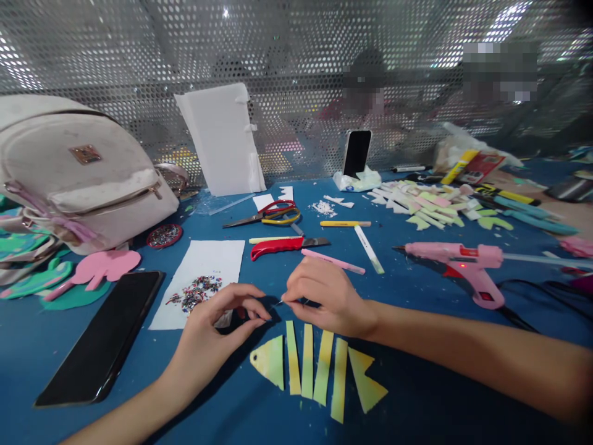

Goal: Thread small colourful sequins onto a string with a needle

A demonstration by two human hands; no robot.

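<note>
My right hand (pixel 324 296) is pinched at the centre, holding a thin, needle-like piece whose exact nature I cannot make out. Just left of it, my left hand (pixel 227 321) has its thumb and fingertips apart, with nothing visible between them. Below both hands lie a yellow-green fish head (pixel 271 363) with a dark eye, several separate strips (pixel 307 361) and a notched tail (pixel 367 378), set in a row with gaps. Behind my left hand, a heap of small shiny pieces (pixel 197 292) rests on white paper (pixel 222 253).
A pink glue gun (pixel 456 256) lies right, its cord trailing. Beyond the hands are a red cutter (pixel 278 247), scissors (pixel 273 215), markers (pixel 365 247) and cut pieces (pixel 430 204). A black phone (pixel 104 340) and backpack (pixel 88 167) are left; a phone (pixel 357 153) stands behind.
</note>
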